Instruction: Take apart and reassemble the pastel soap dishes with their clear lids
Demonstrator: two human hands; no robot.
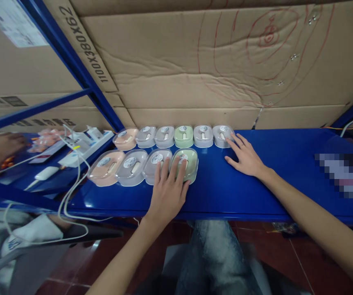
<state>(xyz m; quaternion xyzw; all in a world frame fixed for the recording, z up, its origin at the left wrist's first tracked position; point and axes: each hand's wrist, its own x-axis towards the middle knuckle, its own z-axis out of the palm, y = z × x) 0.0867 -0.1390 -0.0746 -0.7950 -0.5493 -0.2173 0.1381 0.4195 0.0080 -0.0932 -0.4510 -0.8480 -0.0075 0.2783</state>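
Two rows of small clear-lidded boxes with round stickers lie on a blue shelf [219,200]. My left hand [170,190] rests with fingers stretched over the front row, on the green box [192,164] at its right end and the grey box [152,164] beside it. Further left in that row are another grey box [130,174] and a peach box [102,172]. My right hand [245,157] is spread, its fingertips at the last grey box [221,141] of the back row. That row also holds a green box [184,139] and a peach box [125,141].
Cardboard [164,53] with red drawn rings walls the back. Past a blue post on the left lie a power strip [84,149], white cables [69,196] and another person's hand [6,147]. A blurred-out item [345,176] lies at the right.
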